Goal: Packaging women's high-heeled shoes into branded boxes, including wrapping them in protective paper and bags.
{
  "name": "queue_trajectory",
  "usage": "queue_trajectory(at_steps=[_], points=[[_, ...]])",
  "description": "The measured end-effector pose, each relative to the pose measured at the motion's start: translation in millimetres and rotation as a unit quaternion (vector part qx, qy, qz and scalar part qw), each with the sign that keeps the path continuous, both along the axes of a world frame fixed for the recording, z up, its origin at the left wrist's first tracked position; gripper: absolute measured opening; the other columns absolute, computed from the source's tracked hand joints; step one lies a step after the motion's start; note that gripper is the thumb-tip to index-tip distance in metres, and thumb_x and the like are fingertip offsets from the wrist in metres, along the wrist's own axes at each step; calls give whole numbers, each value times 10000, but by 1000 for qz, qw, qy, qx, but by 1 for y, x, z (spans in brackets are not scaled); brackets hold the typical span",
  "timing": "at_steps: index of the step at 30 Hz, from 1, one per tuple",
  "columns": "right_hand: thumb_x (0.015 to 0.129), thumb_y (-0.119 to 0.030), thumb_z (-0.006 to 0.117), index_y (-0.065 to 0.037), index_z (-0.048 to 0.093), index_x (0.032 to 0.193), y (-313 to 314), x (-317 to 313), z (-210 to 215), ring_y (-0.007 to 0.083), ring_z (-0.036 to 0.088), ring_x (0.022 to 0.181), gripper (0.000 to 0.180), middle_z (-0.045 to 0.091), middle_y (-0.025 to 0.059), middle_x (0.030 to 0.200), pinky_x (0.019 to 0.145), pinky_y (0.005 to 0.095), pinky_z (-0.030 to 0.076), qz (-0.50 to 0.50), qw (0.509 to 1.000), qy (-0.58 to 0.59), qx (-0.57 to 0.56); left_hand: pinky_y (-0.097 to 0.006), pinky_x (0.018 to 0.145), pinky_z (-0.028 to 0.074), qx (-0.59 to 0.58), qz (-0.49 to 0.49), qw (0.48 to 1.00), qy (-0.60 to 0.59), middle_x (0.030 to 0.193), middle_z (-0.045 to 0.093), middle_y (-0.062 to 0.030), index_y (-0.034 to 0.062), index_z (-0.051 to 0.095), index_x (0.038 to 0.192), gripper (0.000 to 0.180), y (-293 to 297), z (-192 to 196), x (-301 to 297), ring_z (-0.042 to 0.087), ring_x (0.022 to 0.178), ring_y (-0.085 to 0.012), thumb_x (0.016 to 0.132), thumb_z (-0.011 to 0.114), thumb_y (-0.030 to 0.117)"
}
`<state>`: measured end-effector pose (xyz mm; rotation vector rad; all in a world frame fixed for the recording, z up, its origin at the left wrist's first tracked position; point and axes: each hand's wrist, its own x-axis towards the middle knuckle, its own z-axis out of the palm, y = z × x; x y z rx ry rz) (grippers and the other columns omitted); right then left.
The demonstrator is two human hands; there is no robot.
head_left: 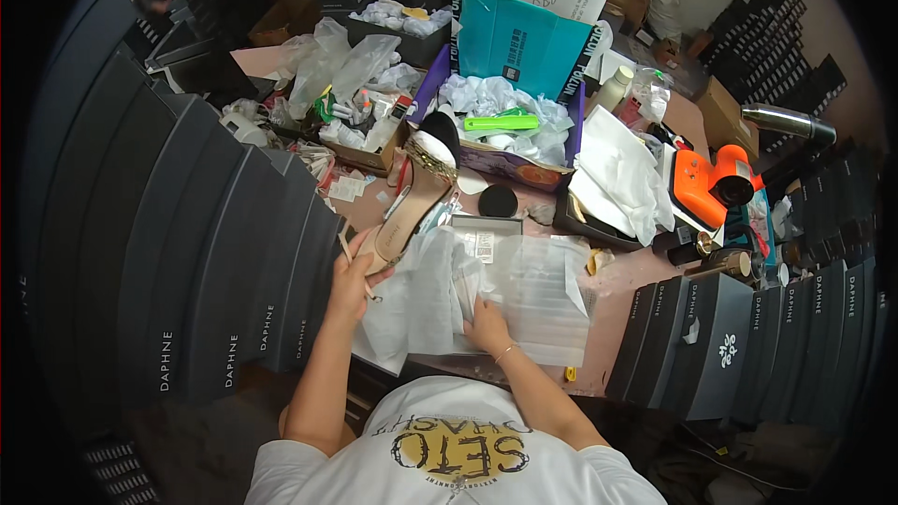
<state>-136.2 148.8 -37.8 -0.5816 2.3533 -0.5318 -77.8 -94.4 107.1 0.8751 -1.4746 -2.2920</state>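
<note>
My left hand [353,273] grips the toe end of a tan high-heeled sandal [412,201] with a gold studded strap, its heel pointing away from me. My right hand [486,325] presses down on white tissue paper [440,295] spread over an open shoe box [486,224] in front of me. A clear plastic sheet [547,295] lies to the right of that hand.
Stacks of dark grey shoe boxes [215,252] wall in the left, and more [739,337] stand at the right. A purple open box [510,145] with crumpled paper and a green object sits behind. An orange tool [716,182], bottles and plastic bags clutter the pink table [617,276].
</note>
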Motion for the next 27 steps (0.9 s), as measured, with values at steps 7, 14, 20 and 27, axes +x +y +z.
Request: queue_trajectory(at_steps=[7, 14, 20, 27], points=[[929, -211, 565, -35, 252, 1425, 36, -2, 92, 289, 449, 1245, 612, 473, 210, 1310, 1016, 398, 387, -285, 728, -329, -530, -314, 857, 521, -59, -124, 990, 38, 1198, 577, -132, -7, 348, 1397, 526, 105, -40, 14, 619, 998, -213, 879, 434, 30], [916, -258, 604, -60, 445, 1278, 144, 0, 103, 244, 637, 932, 443, 628, 109, 1011, 798, 378, 548, -422, 663, -315, -532, -369, 918, 456, -230, -455, 860, 25, 1342, 453, -150, 50, 394, 1381, 615, 145, -23, 33, 495, 1186, -271, 835, 661, 150], [883, -236, 603, 66, 567, 1121, 294, -7, 12, 255, 647, 871, 386, 657, 171, 982, 777, 335, 503, -382, 919, -53, -83, -377, 925, 446, -265, -152, 935, -179, 1398, 389, -181, 19, 412, 1353, 628, 81, -116, 79, 479, 1203, -257, 832, 696, 225], [857, -147, 629, 47, 539, 1183, 158, -24, 118, 325, 605, 983, 390, 578, 228, 1135, 844, 392, 497, -260, 934, 116, -216, -341, 912, 452, 23, -70, 980, -186, 1251, 528, -159, -26, 466, 1269, 494, 60, -138, 70, 551, 1092, -207, 869, 665, 185]])
